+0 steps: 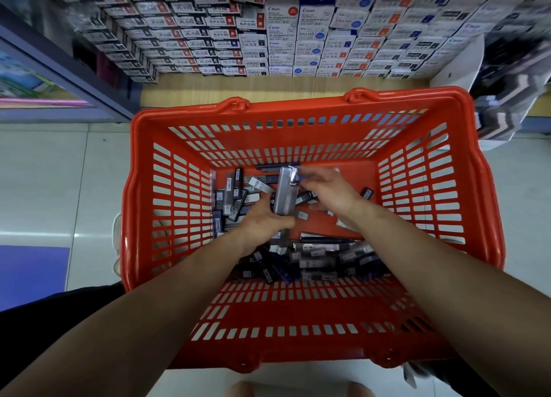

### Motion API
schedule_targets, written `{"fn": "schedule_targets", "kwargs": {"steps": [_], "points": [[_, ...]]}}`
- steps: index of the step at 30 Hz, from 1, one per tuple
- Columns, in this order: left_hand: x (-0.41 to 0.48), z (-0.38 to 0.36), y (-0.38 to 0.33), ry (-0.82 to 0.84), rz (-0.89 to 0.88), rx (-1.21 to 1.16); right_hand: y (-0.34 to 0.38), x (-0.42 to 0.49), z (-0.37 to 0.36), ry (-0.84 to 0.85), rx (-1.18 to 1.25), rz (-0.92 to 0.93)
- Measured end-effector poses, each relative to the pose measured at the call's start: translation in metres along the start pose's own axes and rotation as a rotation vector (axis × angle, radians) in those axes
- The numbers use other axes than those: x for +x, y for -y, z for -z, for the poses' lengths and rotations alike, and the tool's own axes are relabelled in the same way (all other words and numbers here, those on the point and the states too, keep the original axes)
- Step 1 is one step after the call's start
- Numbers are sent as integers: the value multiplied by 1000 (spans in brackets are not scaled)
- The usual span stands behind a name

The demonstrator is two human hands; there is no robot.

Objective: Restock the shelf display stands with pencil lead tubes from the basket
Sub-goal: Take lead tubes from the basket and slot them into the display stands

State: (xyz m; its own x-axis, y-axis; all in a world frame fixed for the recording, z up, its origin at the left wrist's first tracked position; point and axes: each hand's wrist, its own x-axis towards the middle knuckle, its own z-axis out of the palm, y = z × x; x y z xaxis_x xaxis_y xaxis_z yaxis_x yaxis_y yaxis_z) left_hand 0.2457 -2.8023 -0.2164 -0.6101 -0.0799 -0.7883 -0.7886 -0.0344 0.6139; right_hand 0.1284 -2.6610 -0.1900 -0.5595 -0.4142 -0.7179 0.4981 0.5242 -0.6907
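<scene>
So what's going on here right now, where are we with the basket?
A person is reaching with both hands into the red basket, which sits on the floor in front of a shelf of stacked boxes. The left hand grips a bunch of lead tubes, while the right hand pinches at its top end. Many loose tubes lie in the bottom of the basket, so nothing from this handful has reached the shelf yet.

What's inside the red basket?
Loose pencil lead tubes lie on the basket floor. The left hand holds a bundle, the right hand pinches its top. Anything under the arms is hidden.
</scene>
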Motion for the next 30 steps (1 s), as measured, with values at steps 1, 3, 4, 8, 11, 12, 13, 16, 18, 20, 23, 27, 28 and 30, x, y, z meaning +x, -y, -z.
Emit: {"fn": "schedule_targets", "kwargs": {"steps": [1, 3, 4, 8, 11, 12, 13, 16, 18, 20, 23, 27, 28, 30], "points": [[-3, 0, -1, 8, 1, -9, 0, -1, 0, 28, 18, 4], [-7, 0, -5, 17, 0, -20, 0, -4, 1, 80, 66, -4], [-9, 0, -7, 20, -3, -19, 0, -6, 2, 100, 81, -6], [-17, 1, -15, -8, 12, -20, 0, -12, 12, 109, 35, 22], [-25, 6, -22, -30, 19, -20, 3, -21, 22, 6, 11, 52], [-28, 7, -25, -28, 20, -16, 6, -24, 25, -24, -12, 75], [-31, 9, -29, -31, 23, -7, 8, -28, 28, -40, -33, 99], [-45, 15, -44, -28, -3, 34, 21, -42, 34, -45, -52, 144], [-58, 18, -56, -19, -12, 83, 34, -55, 37, -37, -44, 190], [-77, 20, -72, -23, -17, 125, 49, -71, 40, -33, 19, 243], [-110, 23, -98, -18, -88, 166, 77, -98, 44, -45, 75, 280], [-160, 25, -138, -49, -199, 234, 120, -143, 52, -40, 5, 344], [-172, 25, -149, -61, -233, 241, 131, -156, 54, -42, -29, 364], [-196, 25, -170, -105, -301, 248, 152, -183, 60, -53, -96, 411]]}}
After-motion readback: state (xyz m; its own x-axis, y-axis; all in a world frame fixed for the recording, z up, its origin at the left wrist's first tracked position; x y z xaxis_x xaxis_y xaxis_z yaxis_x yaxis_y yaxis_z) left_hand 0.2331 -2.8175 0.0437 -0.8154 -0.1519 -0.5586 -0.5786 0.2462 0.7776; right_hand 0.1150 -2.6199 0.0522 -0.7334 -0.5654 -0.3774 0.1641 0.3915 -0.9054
